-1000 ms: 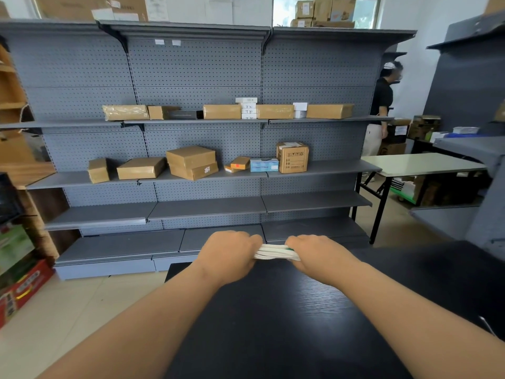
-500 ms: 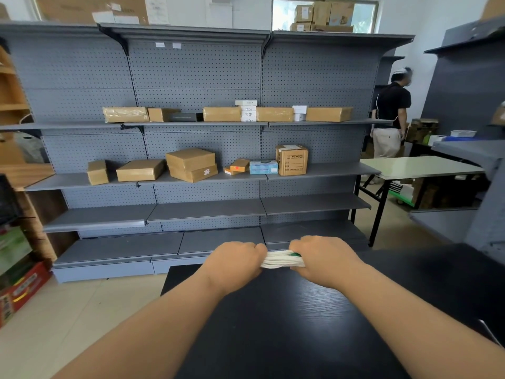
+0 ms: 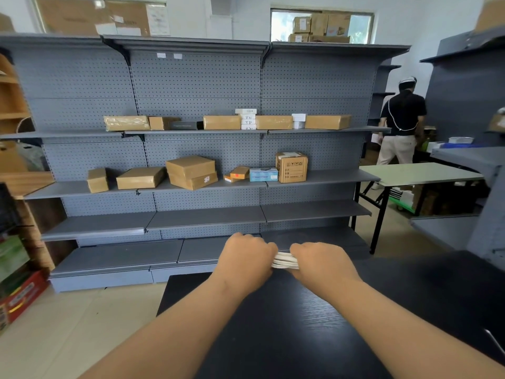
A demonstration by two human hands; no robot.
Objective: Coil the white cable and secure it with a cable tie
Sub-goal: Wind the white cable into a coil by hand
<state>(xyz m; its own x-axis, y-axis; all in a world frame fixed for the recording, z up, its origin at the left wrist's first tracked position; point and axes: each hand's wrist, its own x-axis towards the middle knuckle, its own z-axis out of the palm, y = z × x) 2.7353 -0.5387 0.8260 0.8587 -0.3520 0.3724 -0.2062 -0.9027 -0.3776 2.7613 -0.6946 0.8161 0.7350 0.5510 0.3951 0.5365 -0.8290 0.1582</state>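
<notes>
Head view showed your left hand (image 3: 246, 259) and right hand (image 3: 321, 262) both closed in a tight grip on the bundled white cable (image 3: 285, 261), fists nearly touching, held just above the far edge of the black table (image 3: 287, 324), grey shelving (image 3: 196, 86) beyond.

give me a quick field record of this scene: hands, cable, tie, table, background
left hand: closed on the left end of the cable bundle
right hand: closed on the right end
cable: white, gathered into a flat bundle of strands, only a short stretch showing between the hands
tie: cannot tell, none visible
table: black, wood grain, under the forearms
shelves: grey pegboard unit behind the table, cardboard boxes on two upper levels
person: at far right, back turned, dark top
</notes>
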